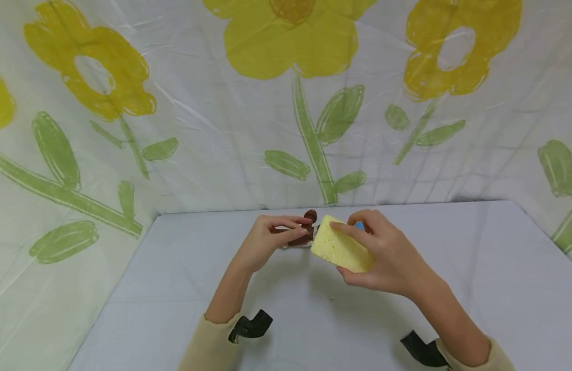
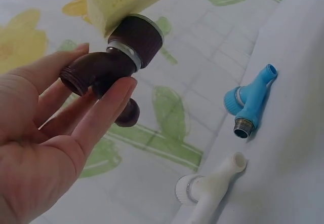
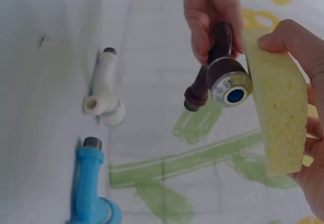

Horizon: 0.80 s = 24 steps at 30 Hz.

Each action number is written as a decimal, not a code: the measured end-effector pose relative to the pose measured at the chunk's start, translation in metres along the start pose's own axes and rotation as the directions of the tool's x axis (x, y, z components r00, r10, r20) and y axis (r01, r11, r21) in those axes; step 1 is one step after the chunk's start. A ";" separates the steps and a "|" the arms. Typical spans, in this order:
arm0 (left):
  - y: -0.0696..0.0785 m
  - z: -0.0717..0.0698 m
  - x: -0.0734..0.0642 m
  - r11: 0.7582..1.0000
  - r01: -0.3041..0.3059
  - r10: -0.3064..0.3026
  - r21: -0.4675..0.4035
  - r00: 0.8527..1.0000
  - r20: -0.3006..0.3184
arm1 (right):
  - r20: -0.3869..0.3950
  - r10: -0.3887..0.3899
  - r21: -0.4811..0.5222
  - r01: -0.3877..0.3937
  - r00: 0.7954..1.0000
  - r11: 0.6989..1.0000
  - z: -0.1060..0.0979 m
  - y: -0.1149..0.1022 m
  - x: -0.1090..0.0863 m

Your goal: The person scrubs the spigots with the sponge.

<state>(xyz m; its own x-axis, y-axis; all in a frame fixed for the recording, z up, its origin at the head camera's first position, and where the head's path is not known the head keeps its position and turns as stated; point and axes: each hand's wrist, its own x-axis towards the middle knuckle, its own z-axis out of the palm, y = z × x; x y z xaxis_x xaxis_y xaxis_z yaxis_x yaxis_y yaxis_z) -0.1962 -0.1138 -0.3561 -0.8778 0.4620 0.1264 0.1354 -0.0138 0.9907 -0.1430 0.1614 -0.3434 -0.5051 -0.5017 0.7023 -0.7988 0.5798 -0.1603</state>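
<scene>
My left hand (image 1: 263,242) holds a dark brown tap (image 2: 98,69) between thumb and fingers, above the table. The tap has a ribbed round knob with a silver ring; in the right wrist view the knob's silver end cap (image 3: 223,89) shows a blue centre. A yellow sponge (image 1: 337,247) is gripped by my right hand (image 1: 397,257), thumb on one face and fingers on the other. One broad face of the sponge lies right against the knob's side in the right wrist view. From the head, the sponge and left fingers cover much of the tap.
On the table (image 1: 174,278) lie a blue tap (image 2: 255,97) and a white tap (image 2: 212,186), side by side beyond the hands. A white sheet with painted yellow flowers (image 1: 290,46) hangs behind the table's back edge. A tiny speck (image 1: 331,298) lies nearer the front.
</scene>
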 end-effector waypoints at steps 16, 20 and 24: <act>0.007 0.007 0.001 0.974 0.226 -0.228 -0.031 0.960 -0.163 | 0.034 -0.094 -0.156 0.098 0.995 0.983 0.004 0.003 0.003; 0.006 0.007 0.002 0.962 0.256 -0.267 -0.090 0.952 -0.147 | -0.001 -0.093 -0.212 0.090 0.996 0.973 0.005 0.003 0.005; 0.005 0.008 0.003 0.956 0.279 -0.291 -0.093 0.943 -0.161 | -0.002 -0.059 -0.205 0.057 0.998 0.977 0.005 0.002 0.003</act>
<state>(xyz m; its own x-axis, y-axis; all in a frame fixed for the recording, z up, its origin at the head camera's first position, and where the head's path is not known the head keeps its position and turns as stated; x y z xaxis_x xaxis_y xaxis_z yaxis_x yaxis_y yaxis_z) -0.1945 -0.1053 -0.3509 -0.9413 0.2967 -0.1608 -0.1580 0.0335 0.9869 -0.1479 0.1577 -0.3452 -0.4563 -0.5334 0.7122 -0.7425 0.6694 0.0256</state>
